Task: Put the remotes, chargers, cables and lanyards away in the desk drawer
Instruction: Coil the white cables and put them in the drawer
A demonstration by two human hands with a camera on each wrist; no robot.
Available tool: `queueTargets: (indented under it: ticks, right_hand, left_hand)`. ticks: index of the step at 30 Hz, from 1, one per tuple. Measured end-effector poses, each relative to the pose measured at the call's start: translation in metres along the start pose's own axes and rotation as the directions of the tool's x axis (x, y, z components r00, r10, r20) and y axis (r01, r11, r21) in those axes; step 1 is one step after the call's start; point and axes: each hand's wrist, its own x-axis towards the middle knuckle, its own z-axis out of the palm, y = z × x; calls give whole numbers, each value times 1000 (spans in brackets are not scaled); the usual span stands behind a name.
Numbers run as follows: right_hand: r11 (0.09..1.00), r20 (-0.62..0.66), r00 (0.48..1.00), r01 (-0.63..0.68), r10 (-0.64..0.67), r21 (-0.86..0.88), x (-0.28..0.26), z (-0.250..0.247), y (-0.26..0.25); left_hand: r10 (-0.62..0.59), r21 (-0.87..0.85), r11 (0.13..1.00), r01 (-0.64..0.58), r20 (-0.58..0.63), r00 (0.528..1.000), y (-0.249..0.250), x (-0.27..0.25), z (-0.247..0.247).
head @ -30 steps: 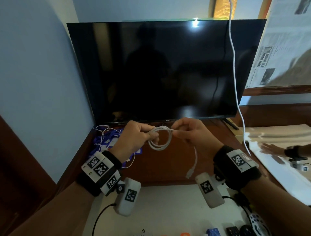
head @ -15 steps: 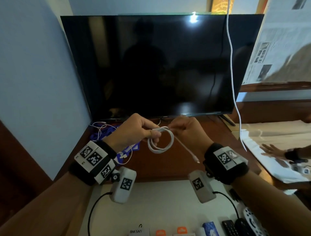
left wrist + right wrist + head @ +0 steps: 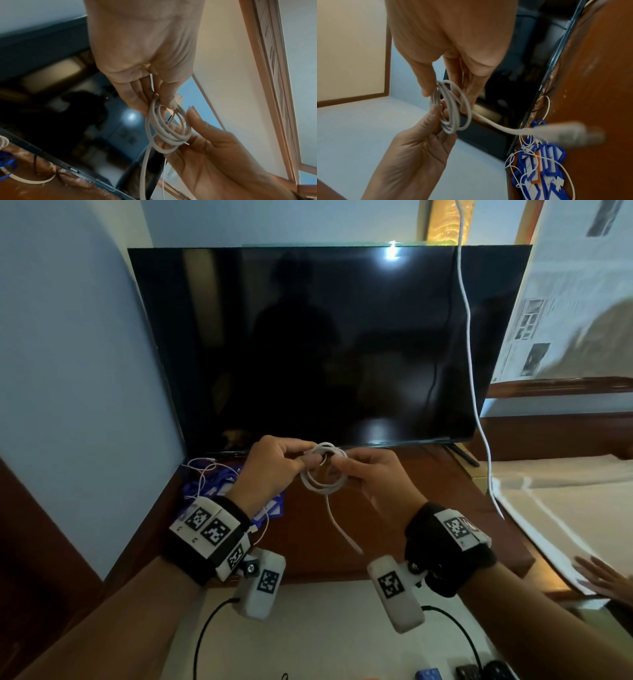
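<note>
Above the desk edge, both hands coil a white cable (image 3: 323,474).
Left hand (image 3: 270,467) pinches the loops; right hand (image 3: 373,474) holds their far side, tail dangling. Best feed that tail round evenly, keeping the pinch firm. Beyond, blue lanyards (image 3: 205,491) lie below the television (image 3: 329,344).

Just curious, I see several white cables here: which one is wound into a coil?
The white cable held between the left hand and right hand. The hanging cable before the TV runs straight, and the thin white cord by the blue lanyards lies loose.
</note>
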Motion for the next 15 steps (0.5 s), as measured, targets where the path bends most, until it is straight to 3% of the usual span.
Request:
queueTargets:
  ticks: [5, 15]
  right_hand:
    - [1000, 0, 1000, -12, 12, 22, -1, 2, -2]
    - [950, 150, 975, -197, 163, 242, -7, 0, 1]
  left_hand:
    - [60, 163, 986, -46, -81, 995, -11, 3, 7]
    - [107, 179, 979, -103, -17, 994, -13, 0, 19]
